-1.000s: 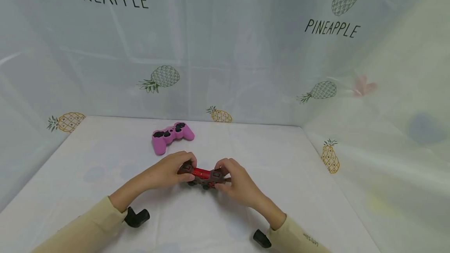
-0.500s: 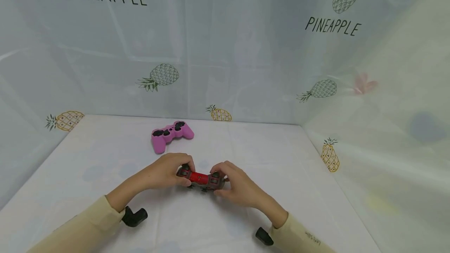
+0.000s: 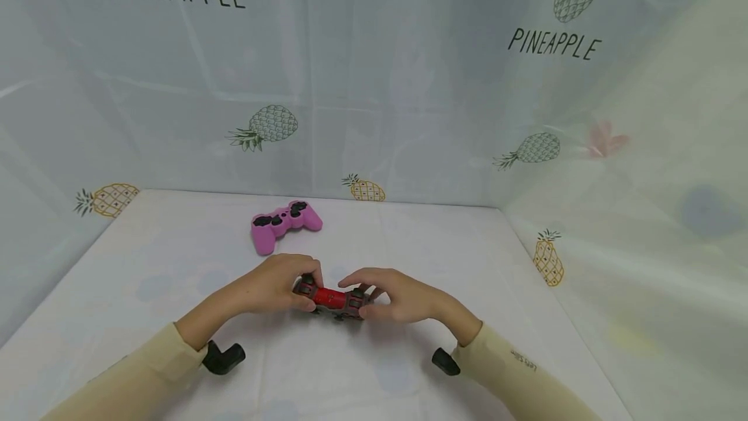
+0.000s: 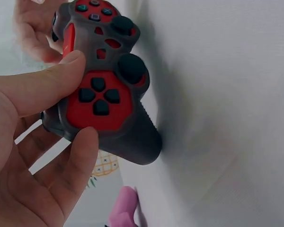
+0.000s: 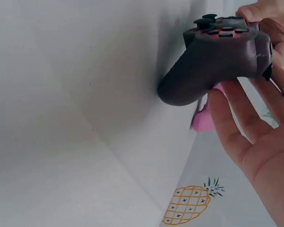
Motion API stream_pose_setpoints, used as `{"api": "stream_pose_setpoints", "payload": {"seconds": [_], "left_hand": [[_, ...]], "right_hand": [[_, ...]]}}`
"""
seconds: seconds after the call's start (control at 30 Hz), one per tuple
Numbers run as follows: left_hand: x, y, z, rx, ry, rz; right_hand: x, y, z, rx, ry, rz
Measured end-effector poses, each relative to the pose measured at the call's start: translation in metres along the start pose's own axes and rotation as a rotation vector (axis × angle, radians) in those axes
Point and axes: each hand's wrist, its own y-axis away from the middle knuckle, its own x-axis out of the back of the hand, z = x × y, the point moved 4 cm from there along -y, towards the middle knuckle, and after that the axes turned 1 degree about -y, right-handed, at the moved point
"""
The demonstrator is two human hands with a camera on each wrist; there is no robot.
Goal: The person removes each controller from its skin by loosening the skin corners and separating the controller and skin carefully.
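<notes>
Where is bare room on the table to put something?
Bare table shows between the right hand and right edge, left of the left sleeve, and between that and the right sleeve. The middle is crowded: the left hand grips the red-grey controller, the right hand is at its other end, and the pink controller lies beyond the left hand.

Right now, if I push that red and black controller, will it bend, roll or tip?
The red and black controller probably won't bend, as its molded shell looks hard. It likely won't roll, because two handles stick out. It might tip over if the left hand let go, since those handles point down toward the table.
</notes>
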Motion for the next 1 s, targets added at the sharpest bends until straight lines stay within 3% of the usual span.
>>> {"api": "stream_pose_setpoints", "payload": {"seconds": [0.2,0.43,0.7,1.0], "left_hand": [[0.003,0.000,0.001,-0.015,-0.003,-0.017],[0.004,-0.001,0.001,-0.007,-0.005,-0.023],[0.002,-0.001,0.000,-0.005,-0.024,-0.014],[-0.002,-0.001,-0.001,-0.017,-0.047,-0.008]], "right_hand": [[0.007,-0.006,-0.001,-0.110,0.029,-0.106],[0.015,-0.013,-0.004,-0.214,0.014,-0.148],[0.023,-0.023,-0.008,-0.187,0.119,-0.162],[0.026,-0.040,-0.006,-0.134,0.220,-0.235]]}}
